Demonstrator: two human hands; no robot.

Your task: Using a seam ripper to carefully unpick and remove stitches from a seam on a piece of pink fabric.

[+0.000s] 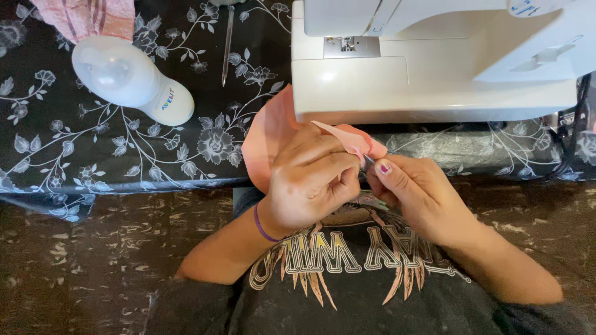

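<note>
Tablecloth, black with grey flowers, covers the far half of the scene; its near edge runs left to right just beyond the hands. A white sewing machine stands far right, its near edge touching the pink fabric piece that hangs over the table edge. A white bottle lies far left, with open cloth between it and the machine. The left hand pinches the fabric's folded tip closed. The right hand grips a thin metal tool between thumb and fingers, against the fabric tip.
</note>
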